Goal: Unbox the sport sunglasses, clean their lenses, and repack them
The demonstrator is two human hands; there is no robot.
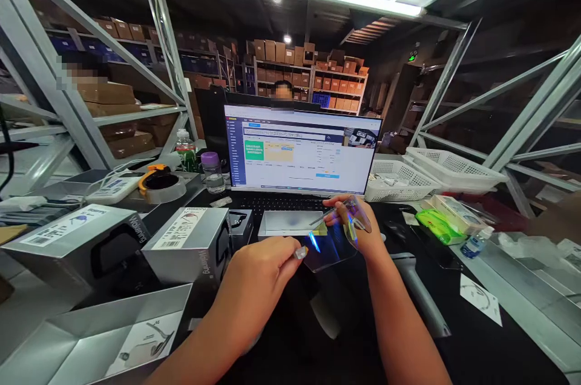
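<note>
A pair of clear glasses [329, 252] with large see-through lenses and rainbow glints is held above the black desk. My right hand [358, 227] grips its far right side, fingers closed around the frame. My left hand [267, 267] is closed at the near left edge, thumb and finger pinching a small grey end piece [300, 252]; whether this is part of the glasses I cannot tell. Just behind lies an open silver box [290, 224], partly hidden by the glasses. Below my left forearm, a larger open box [59, 336] holds a printed card [145, 342].
Two closed boxes [190, 233] [77, 240] stand at the left, near a tape dispenser [158, 184]. A monitor [302, 152] and keyboard [267, 203] are ahead. White baskets [399, 182], a green packet [438, 226] and a grey scanner [420, 291] are right. Two people are partly visible beyond.
</note>
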